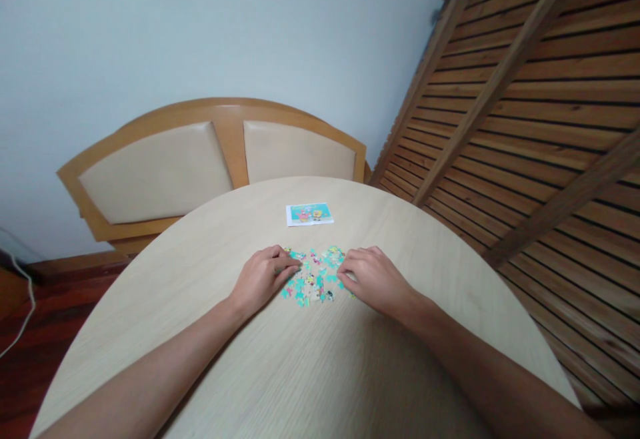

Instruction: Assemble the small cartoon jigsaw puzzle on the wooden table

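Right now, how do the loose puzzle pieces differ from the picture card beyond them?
The puzzle pieces lie scattered as many small bits; the picture card is one whole rectangle. The left hand and right hand touch the pieces; the card lies apart, untouched. Both are mostly turquoise.

The puzzle pieces [314,277] lie in a loose, flat scatter directly between the two hands. They are small and mostly turquoise, with bits of yellow, pink and white among them. The heap's left edge sits under the fingertips of the left hand [263,279], and its right edge meets the fingertips of the right hand [375,279]. Some pieces overlap or touch, while others lie apart. Whether any are joined is too small to tell.
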Motion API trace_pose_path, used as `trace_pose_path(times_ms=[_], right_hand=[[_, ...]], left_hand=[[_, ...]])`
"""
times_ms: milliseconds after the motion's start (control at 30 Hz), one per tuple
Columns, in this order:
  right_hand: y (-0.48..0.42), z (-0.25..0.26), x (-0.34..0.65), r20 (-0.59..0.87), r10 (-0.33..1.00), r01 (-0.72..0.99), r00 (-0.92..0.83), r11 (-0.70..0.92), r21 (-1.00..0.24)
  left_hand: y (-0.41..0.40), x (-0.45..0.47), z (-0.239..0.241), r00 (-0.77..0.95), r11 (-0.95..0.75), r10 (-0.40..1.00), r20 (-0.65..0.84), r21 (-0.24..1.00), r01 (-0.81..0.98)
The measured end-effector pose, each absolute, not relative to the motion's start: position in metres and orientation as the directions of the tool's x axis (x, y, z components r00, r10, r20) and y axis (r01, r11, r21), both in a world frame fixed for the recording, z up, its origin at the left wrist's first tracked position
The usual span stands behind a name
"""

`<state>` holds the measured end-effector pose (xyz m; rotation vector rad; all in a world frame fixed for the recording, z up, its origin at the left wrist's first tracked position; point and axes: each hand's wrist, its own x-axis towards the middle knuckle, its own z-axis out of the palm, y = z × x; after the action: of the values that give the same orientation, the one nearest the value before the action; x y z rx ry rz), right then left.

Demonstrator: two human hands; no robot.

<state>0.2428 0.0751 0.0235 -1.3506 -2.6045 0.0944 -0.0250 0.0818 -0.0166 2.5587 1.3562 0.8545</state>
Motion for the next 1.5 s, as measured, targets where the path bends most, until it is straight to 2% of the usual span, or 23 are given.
trace_pose_path(times_ms=[167,467,700,833,1033,1200,1400,1500], right_hand=[[0.07,0.006,0.23,0.286,0.765,0.716,-0.577,0.642,-0.274],[0.071,-0.009,0.224,0.315,0.779,0.635,-0.542,0.625,-0.453],[0.075,-0.012,0.225,0.34,0.778,0.598,-0.528,0.625,-0.502],[0.074,-0.005,0.226,0.31,0.788,0.591,-0.532,0.608,-0.531],[0.076,0.005,0.231,0.212,0.841,0.566,-0.497,0.5,-0.656],[0.077,0.001,0.232,0.212,0.807,0.571,-0.552,0.551,-0.609],[0.075,-0.001,0.232,0.262,0.789,0.664,-0.556,0.611,-0.431],[0.074,-0.006,0.229,0.314,0.767,0.656,-0.56,0.641,-0.397]], left_hand=[[0.084,-0.023,-0.017,0.454,-0.593,0.788,0.416,0.316,0.74],[0.084,-0.024,-0.016,0.48,-0.598,0.786,0.39,0.286,0.749],[0.079,-0.018,-0.013,0.569,-0.693,0.708,0.418,0.257,0.674],[0.077,-0.017,-0.014,0.591,-0.715,0.692,0.415,0.276,0.643],[0.078,-0.016,-0.015,0.588,-0.715,0.696,0.412,0.317,0.623],[0.079,-0.017,-0.014,0.572,-0.699,0.711,0.409,0.318,0.64],[0.079,-0.016,-0.01,0.546,-0.669,0.739,0.394,0.339,0.661],[0.079,-0.016,-0.011,0.542,-0.664,0.744,0.39,0.342,0.665]])
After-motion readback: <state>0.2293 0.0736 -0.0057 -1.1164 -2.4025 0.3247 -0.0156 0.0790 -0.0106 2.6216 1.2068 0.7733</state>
